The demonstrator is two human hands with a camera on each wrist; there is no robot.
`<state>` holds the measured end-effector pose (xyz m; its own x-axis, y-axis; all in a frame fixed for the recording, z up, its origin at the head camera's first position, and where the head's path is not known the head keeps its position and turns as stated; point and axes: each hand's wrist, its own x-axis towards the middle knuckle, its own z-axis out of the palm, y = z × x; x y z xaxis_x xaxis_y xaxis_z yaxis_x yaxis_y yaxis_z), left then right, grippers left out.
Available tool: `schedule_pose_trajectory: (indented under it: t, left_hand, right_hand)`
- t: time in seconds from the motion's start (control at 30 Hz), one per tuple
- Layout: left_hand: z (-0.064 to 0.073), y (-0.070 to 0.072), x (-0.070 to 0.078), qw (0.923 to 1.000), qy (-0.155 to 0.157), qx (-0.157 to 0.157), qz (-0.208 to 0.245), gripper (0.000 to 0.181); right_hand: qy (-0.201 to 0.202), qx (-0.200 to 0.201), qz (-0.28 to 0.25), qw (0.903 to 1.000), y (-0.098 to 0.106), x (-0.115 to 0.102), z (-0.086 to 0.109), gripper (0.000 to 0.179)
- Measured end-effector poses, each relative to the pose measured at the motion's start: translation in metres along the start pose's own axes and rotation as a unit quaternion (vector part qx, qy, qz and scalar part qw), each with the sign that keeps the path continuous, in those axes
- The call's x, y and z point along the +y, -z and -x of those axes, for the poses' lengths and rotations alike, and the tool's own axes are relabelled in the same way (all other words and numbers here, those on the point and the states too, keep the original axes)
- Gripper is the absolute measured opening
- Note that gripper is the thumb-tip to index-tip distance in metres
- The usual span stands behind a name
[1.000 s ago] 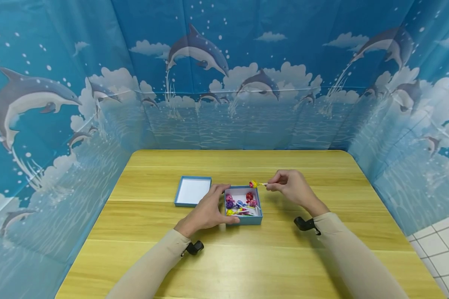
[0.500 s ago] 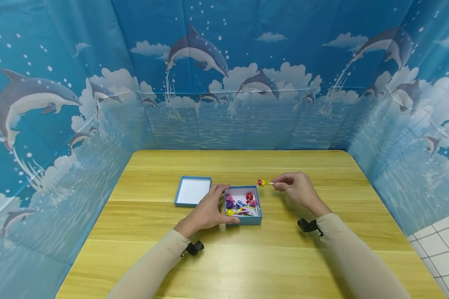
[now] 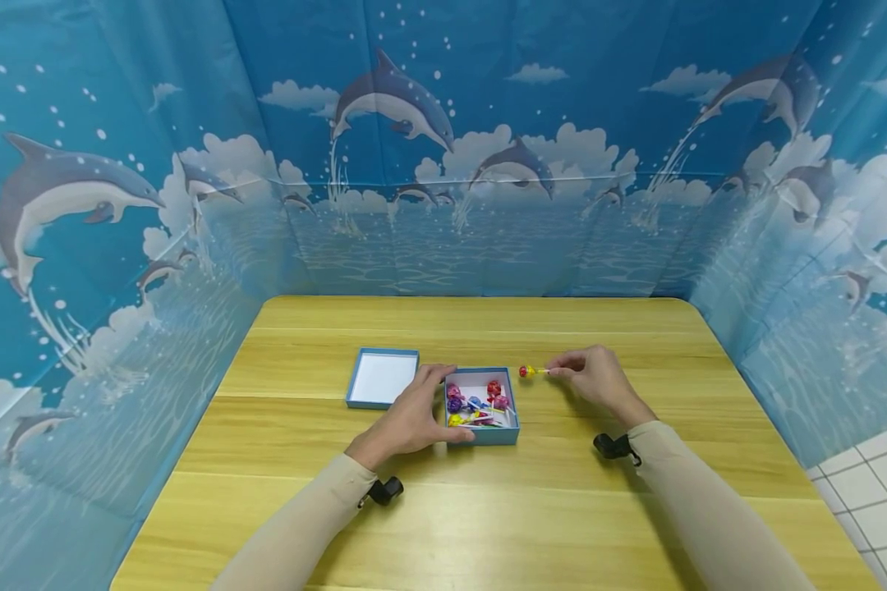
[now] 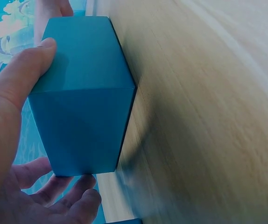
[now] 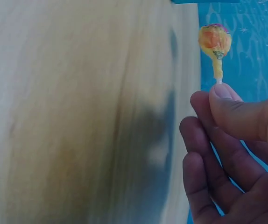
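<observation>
My right hand [image 3: 595,381] pinches the white stick of a red-and-yellow wrapped lollipop [image 3: 525,372] between thumb and forefinger, just right of the box's far corner. In the right wrist view the lollipop [image 5: 215,41] points away from the fingertips, its stick mostly hidden by the thumb. A blue open-topped box [image 3: 491,437] stands on the table with several lollipops [image 3: 454,405] in red, purple, pink, blue and yellow wrappers inside. My left hand [image 3: 408,417] holds this box at its left side, thumb on the near wall and fingers at the far one, as the box [image 4: 82,130] also shows in the left wrist view.
A blue-rimmed box lid [image 3: 383,377], white inside, lies face up left of the box, partly behind my left hand. All this is on a wooden table [image 3: 562,509]. A dolphin-print curtain [image 3: 443,238] closes in the back and sides.
My right hand has drawn the lollipop to the right, away from above the box's far right corner, and slightly lower. The left hand keeps its hold on the box.
</observation>
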<state>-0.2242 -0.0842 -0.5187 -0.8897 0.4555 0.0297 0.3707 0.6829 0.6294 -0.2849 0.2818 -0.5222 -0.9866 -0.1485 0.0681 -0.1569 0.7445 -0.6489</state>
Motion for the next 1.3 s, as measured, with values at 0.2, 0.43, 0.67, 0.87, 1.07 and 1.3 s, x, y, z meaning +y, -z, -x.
schedule_pose_trajectory:
  t: [0.2, 0.43, 0.67, 0.87, 1.07, 1.3]
  left_hand:
    - [0.001, 0.001, 0.001, 1.0, 0.003, -0.002, -0.001, 0.119]
    - [0.0, 0.001, 0.001, 1.0, 0.0, 0.001, 0.001, 0.119]
    - [-0.001, 0.0, -0.001, 1.0, -0.001, 0.001, -0.003, 0.12]
    - [0.0, 0.001, 0.0, 1.0, -0.002, -0.001, 0.001, 0.119]
    - [0.0, 0.002, 0.0, 1.0, -0.004, -0.003, 0.0, 0.119]
    - [0.0, 0.004, 0.0, 0.9999, -0.002, -0.01, -0.002, 0.12]
  right_hand:
    - [-0.011, -0.009, 0.011, 0.9998, -0.003, 0.005, 0.001, 0.011]
    - [-0.011, -0.021, 0.019, 0.9995, -0.004, 0.008, 0.0, 0.01]
    - [-0.001, -0.033, 0.009, 0.9994, -0.002, 0.009, 0.002, 0.007]
    - [0.004, -0.04, 0.01, 0.9992, -0.002, 0.011, 0.003, 0.007]
    - [0.016, -0.049, 0.01, 0.9986, -0.002, 0.013, 0.003, 0.007]
    - [0.02, -0.053, 0.013, 0.9983, -0.003, 0.014, 0.002, 0.007]
